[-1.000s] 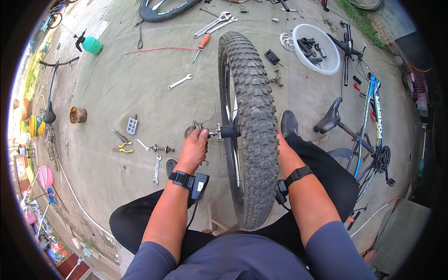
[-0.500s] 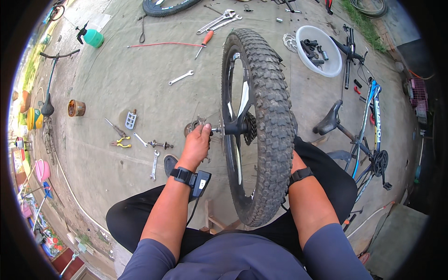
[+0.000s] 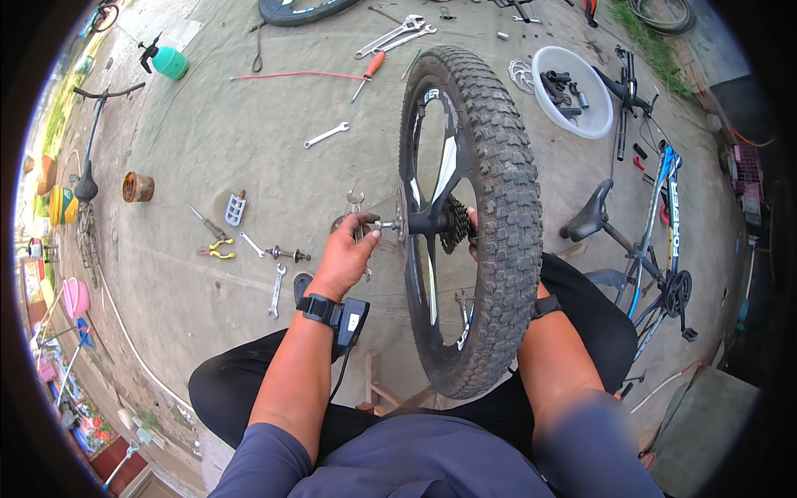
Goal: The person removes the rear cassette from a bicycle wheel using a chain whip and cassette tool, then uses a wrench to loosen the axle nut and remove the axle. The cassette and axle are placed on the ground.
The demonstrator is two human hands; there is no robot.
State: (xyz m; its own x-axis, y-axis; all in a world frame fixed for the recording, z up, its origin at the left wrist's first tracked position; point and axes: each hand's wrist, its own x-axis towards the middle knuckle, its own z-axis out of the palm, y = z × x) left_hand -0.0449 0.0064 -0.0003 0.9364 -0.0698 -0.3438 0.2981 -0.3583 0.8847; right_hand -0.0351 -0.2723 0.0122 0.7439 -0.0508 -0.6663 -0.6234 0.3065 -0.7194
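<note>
A bicycle wheel (image 3: 506,224) with a knobbly black tyre stands upright between my knees, its black spokes marked white. From the hub's left side sticks a metal axle (image 3: 387,225). My left hand (image 3: 344,253) has thumb and forefinger closed about the axle's outer end. On the hub's right side sits a dark cassette (image 3: 454,225). My right hand (image 3: 473,232) is mostly hidden behind the tyre; a few fingers show through the spokes beside the cassette. Past my left fingers, partly covered, lie metal parts and a wrench (image 3: 356,199) on the ground mat.
To the left lie a pedal (image 3: 236,208), pliers (image 3: 217,248), a loose axle (image 3: 288,254) and wrenches (image 3: 276,290). Ahead is an orange-handled screwdriver (image 3: 376,65). At right stand a white basin (image 3: 596,108) of parts and a blue bicycle frame (image 3: 669,203).
The wheel has shifted slightly right and turned, showing more of its spokes and cassette. My right fingers have come into sight beside the cassette. The left hand remains at the axle end.
</note>
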